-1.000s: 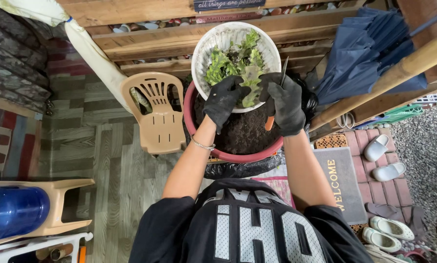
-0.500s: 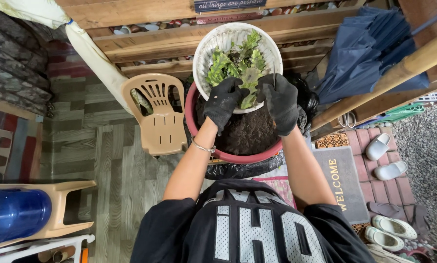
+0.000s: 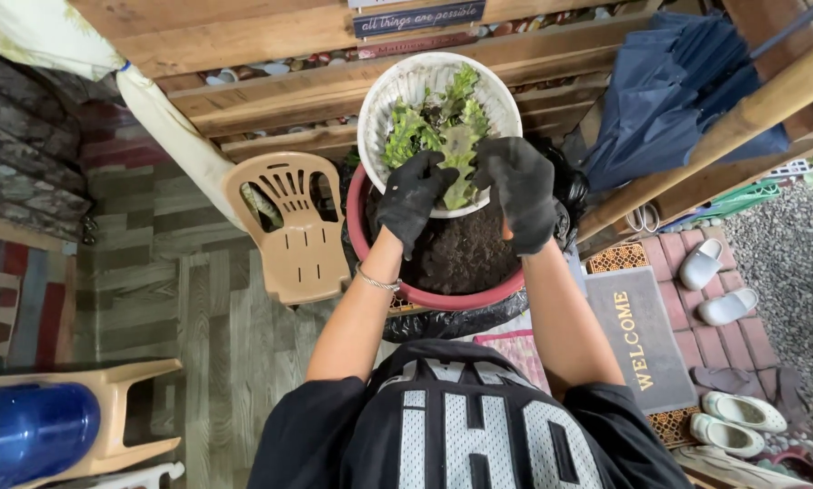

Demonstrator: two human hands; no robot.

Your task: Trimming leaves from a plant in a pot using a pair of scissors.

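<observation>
Both hands wear black work gloves. The left hand (image 3: 413, 199) rests with curled fingers against the near rim of the round white plastic pot (image 3: 384, 109), its fingertips touching the green lobed succulent plant (image 3: 452, 136) that fills that pot. The right hand (image 3: 521, 190) lies over the same rim on the other side, fingers bent down around the pot's edge and the plant's lower leaves. Whether either hand truly clamps the rim or only presses on it cannot be told from this view. A thin silver bracelet (image 3: 376, 282) sits on the left wrist.

The white pot is held above the far edge of a wide red round plastic basin (image 3: 442, 297), which holds dark loose soil (image 3: 465, 254). The basin stands on crumpled black plastic sheeting (image 3: 452, 321). The pot overlaps the basin's far rim and stands in front of a wooden slatted shelf (image 3: 270, 91).

Just to the left of the basin stands a tan plastic chair (image 3: 288, 235) on grey wood-pattern flooring (image 3: 198, 344). At lower left, a blue plastic container (image 3: 26, 430) lies on a tan plastic stool (image 3: 121, 417). To the right, a folded dark blue umbrella (image 3: 678, 81) leans beside a wooden pole (image 3: 741, 118). A grey doormat (image 3: 637, 340) lies on red brick paving, with pale slip-on shoes (image 3: 714, 276) near it.
</observation>
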